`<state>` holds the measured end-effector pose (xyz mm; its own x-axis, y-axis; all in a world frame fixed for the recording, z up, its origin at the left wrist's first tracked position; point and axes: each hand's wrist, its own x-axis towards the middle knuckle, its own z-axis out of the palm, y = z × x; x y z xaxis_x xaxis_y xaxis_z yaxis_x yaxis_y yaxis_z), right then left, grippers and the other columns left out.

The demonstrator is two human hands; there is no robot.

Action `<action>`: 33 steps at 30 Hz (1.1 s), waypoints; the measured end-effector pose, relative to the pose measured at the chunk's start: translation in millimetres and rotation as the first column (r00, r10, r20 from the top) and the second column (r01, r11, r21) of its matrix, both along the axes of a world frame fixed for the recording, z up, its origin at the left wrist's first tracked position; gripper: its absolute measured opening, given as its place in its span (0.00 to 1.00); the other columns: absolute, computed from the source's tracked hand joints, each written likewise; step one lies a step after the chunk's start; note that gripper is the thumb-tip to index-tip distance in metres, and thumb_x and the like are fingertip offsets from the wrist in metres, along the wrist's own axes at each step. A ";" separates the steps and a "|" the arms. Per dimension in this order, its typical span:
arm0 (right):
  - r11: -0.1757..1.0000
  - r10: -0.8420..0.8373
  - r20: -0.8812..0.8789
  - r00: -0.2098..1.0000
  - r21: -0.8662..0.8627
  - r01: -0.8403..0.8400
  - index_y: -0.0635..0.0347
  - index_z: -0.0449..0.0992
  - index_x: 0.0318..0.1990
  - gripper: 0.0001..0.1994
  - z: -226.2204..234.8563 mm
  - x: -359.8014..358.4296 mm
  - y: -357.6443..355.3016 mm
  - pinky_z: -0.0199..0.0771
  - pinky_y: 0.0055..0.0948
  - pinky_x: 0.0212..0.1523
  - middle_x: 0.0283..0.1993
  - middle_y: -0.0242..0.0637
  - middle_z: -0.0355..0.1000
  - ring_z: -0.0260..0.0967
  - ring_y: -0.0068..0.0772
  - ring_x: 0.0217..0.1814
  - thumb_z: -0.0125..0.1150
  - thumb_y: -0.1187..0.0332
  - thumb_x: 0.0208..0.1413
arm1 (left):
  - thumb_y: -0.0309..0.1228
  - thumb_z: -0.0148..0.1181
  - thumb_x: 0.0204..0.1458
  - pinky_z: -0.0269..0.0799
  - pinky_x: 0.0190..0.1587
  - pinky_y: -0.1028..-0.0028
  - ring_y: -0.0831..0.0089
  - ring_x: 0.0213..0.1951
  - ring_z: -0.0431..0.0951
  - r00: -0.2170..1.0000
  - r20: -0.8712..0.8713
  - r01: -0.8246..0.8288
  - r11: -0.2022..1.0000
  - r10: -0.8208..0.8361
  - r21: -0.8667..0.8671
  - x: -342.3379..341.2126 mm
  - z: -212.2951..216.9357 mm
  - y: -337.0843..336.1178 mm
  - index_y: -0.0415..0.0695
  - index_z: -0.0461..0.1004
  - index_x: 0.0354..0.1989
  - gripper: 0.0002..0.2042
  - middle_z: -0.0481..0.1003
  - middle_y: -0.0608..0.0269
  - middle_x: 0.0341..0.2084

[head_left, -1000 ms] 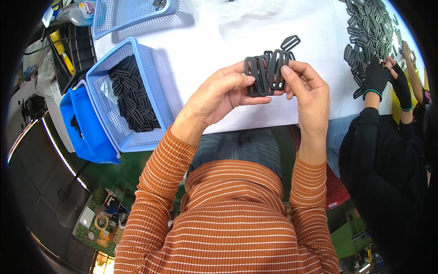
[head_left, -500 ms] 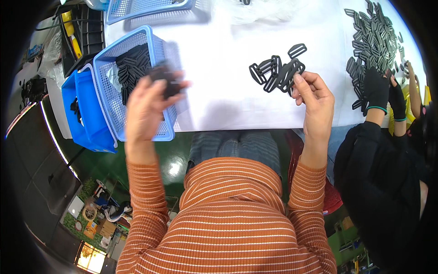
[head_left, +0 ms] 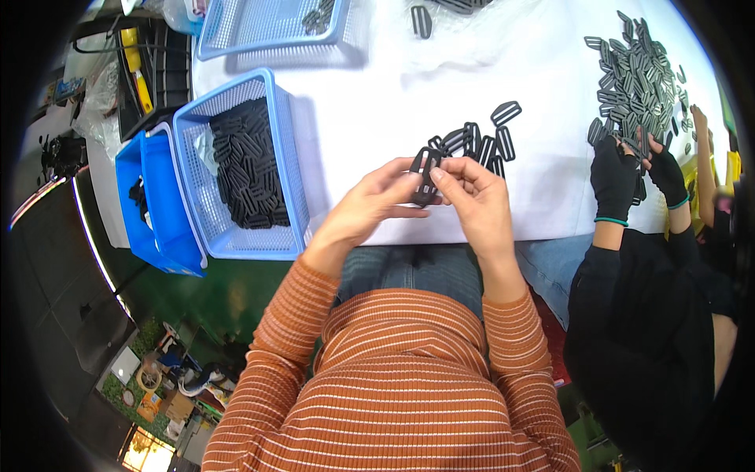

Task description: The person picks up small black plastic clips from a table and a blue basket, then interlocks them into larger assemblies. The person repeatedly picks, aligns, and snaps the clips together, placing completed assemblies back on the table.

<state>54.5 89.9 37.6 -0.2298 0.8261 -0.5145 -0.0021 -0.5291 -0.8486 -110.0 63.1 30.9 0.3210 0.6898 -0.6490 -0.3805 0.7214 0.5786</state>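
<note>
Pinching one black plastic buckle between them, the left hand and right hand meet again above the tabletop; the left has come back from the blue basket, suggesting a fresh piece follows the dropped batch.

A white table stands over a green floor, with dark shelving at left.
</note>
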 end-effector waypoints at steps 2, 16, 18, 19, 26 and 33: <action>0.980 -0.110 0.134 0.985 0.180 0.085 0.67 0.75 0.40 0.09 -1.4 -0.9 3.8 0.65 0.16 0.28 0.30 0.29 0.68 0.64 0.16 0.28 0.59 0.73 0.53 | 0.29 0.51 0.57 0.74 0.48 0.67 0.70 0.45 0.74 1.000 -0.025 0.001 0.995 0.002 0.100 15.1 -11.9 23.3 0.36 0.62 0.55 0.18 0.70 0.58 0.46; 0.833 -0.315 0.756 0.574 0.510 -0.214 0.53 0.74 0.47 0.14 -100.8 69.7 48.9 0.70 0.35 0.40 0.42 0.42 0.66 0.69 0.43 0.40 0.50 0.77 0.54 | 0.34 0.53 0.55 0.69 0.48 0.71 0.66 0.45 0.73 0.743 -0.627 0.272 0.748 0.237 0.605 8.2 -8.6 164.8 0.32 0.62 0.55 0.23 0.72 0.52 0.44; 0.840 -0.268 0.850 0.454 0.437 -0.323 0.46 0.73 0.50 0.18 -111.1 77.1 67.3 0.71 0.37 0.41 0.46 0.41 0.64 0.68 0.44 0.44 0.50 0.77 0.52 | 0.31 0.51 0.56 0.71 0.47 0.73 0.70 0.44 0.76 0.648 -0.718 0.383 0.706 0.254 0.596 9.7 -6.3 125.9 0.37 0.71 0.49 0.15 0.74 0.57 0.43; 0.830 -0.225 0.888 0.401 0.390 -0.398 0.45 0.73 0.50 0.19 -113.9 79.4 74.2 0.71 0.38 0.41 0.46 0.40 0.64 0.67 0.43 0.45 0.52 0.76 0.52 | 0.31 0.49 0.57 0.70 0.48 0.72 0.71 0.44 0.75 0.695 -0.701 0.345 0.780 0.162 0.522 11.0 -7.1 106.7 0.38 0.72 0.48 0.14 0.75 0.59 0.42; 0.885 -0.243 0.877 0.415 0.375 -0.275 0.60 0.74 0.37 0.10 -97.4 88.2 78.0 0.72 0.32 0.35 0.36 0.39 0.71 0.70 0.37 0.37 0.63 0.71 0.46 | 0.29 0.48 0.58 0.70 0.45 0.74 0.72 0.44 0.75 0.896 -0.434 0.195 0.961 -0.094 0.194 24.3 -40.2 13.0 0.39 0.73 0.46 0.12 0.75 0.59 0.42; 0.989 -0.147 0.128 0.981 0.027 0.145 0.67 0.76 0.35 0.09 -42.7 42.1 3.3 0.68 0.19 0.25 0.28 0.35 0.75 0.72 0.22 0.27 0.62 0.68 0.51 | 0.32 0.49 0.58 0.69 0.52 0.67 0.69 0.49 0.73 0.982 -0.058 -0.173 0.981 0.178 0.089 49.5 -41.1 4.2 0.37 0.66 0.54 0.17 0.73 0.57 0.46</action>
<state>96.6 93.3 -5.1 -0.0391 0.8551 -0.5170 0.0318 -0.5161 -0.8559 -60.5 67.3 -10.3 0.1486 0.7839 -0.6028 -0.4563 0.5951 0.6615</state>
